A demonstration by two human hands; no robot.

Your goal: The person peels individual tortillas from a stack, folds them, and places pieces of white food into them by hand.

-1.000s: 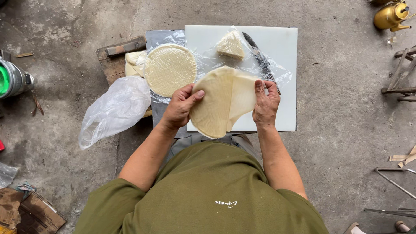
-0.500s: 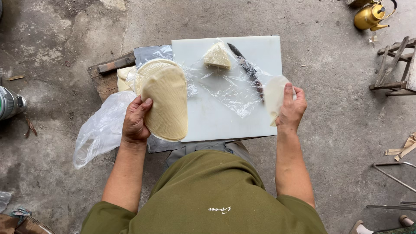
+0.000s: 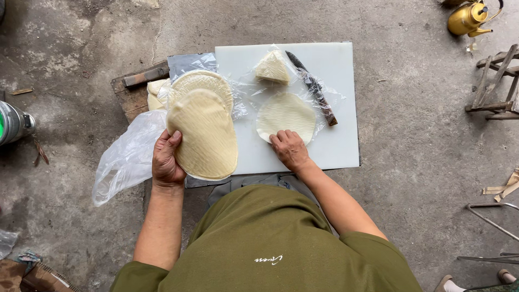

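Note:
My left hand (image 3: 166,159) grips a stack of round pale dough wrappers (image 3: 205,135) by its lower left edge, holding it above the left side of the white cutting board (image 3: 335,70). My right hand (image 3: 290,150) presses flat on the near edge of a single round wrapper (image 3: 286,114) lying on the board. A wedge of folded wrappers (image 3: 272,67) sits on clear plastic film at the board's far side. A dark knife (image 3: 312,86) lies diagonally beside it. Another round stack (image 3: 201,81) rests just behind the held one.
A crumpled clear plastic bag (image 3: 127,157) lies left of the board on the concrete floor. A wooden block (image 3: 138,86) sits under the left stack. A metal can (image 3: 13,123) stands far left, a brass kettle (image 3: 467,17) top right, a wooden frame (image 3: 497,86) at right.
My right hand carried one wrapper from the right edge and laid it flat on the board. My left hand kept holding the stack at the left side.

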